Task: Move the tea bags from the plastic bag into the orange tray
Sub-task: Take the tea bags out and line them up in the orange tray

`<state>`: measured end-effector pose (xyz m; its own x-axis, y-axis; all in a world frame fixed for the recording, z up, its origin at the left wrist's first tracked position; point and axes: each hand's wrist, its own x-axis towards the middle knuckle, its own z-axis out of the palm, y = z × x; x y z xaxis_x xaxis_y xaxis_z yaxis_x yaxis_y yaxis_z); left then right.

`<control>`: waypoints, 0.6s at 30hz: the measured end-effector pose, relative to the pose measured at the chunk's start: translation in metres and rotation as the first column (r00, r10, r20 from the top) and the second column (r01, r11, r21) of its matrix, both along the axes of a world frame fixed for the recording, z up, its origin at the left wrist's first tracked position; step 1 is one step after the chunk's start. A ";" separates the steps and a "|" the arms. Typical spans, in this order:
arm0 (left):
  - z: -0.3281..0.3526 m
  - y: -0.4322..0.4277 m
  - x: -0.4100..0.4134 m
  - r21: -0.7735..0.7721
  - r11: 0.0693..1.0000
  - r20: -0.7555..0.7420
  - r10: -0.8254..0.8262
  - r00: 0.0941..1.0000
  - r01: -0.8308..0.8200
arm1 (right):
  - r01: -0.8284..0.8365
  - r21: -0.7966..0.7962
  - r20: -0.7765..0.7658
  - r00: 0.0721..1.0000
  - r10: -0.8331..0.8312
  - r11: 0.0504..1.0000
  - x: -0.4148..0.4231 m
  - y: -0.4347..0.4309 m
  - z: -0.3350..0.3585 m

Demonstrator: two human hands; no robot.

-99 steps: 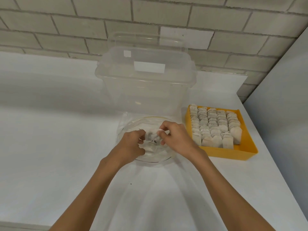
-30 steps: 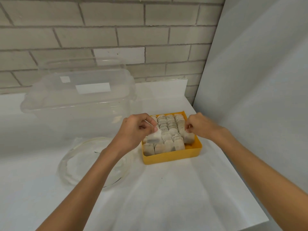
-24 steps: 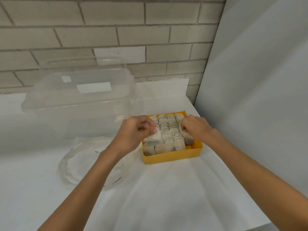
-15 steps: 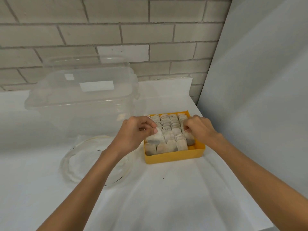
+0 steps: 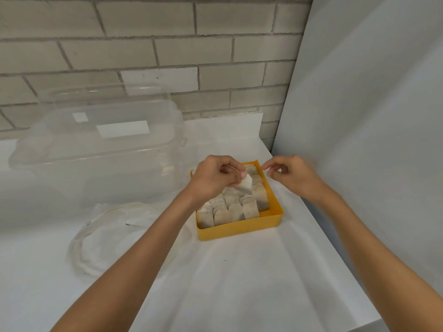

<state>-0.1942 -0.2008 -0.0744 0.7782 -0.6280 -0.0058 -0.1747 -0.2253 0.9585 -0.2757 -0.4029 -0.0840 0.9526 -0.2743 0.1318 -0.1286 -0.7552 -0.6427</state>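
One tea bag (image 5: 246,185), white and tilted with a corner pointing down, hangs pinched between the thumb and fingertips of the left hand (image 5: 215,179), just above the middle of the orange tray (image 5: 239,230) and not yet set among the others. Many more tea bags (image 5: 230,212) stand upright in tight rows inside the tray, filling most of it; a strip of bare orange floor shows along the tray's 3 o'clock side. The right hand (image 5: 293,177) hovers beyond the tray's rim at about 2 o'clock from its centre. Its forefinger and thumb are bent toward each other with a narrow gap, and nothing can be seen between them; the hand is slightly blurred. At 8 o'clock from the tray, near it but apart, the clear plastic bag (image 5: 115,238) lies slumped and open on the white table (image 5: 239,288), with a few dark specks on it. At 10 o'clock from the tray stands a large clear plastic container (image 5: 96,159) with its lid on and a white label (image 5: 122,129) on the front. A pale brick wall (image 5: 143,53) runs behind everything at 12 o'clock, and a plain white panel (image 5: 374,121) closes off the table's edge at 3 o'clock.
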 end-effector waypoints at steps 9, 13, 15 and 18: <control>-0.004 -0.045 -0.005 -0.024 0.999 -0.204 -0.034 0.978 0.029 | 0.019 0.382 -0.036 0.999 -0.006 0.924 -0.019 0.002 -0.001; -0.022 -0.053 -0.004 0.101 0.990 -0.144 -0.079 0.986 0.094 | 0.022 0.400 -0.088 0.996 0.014 0.916 -0.022 -0.003 -0.012; -0.033 -0.056 -0.003 0.125 0.990 -0.170 -0.050 0.984 0.071 | 0.060 0.368 -0.106 0.994 -0.023 0.928 -0.023 -0.007 -0.020; -0.048 -0.059 -0.001 0.249 0.966 -0.137 -0.043 0.990 0.076 | 0.113 0.317 -0.124 0.989 -0.077 0.942 -0.025 -0.013 -0.030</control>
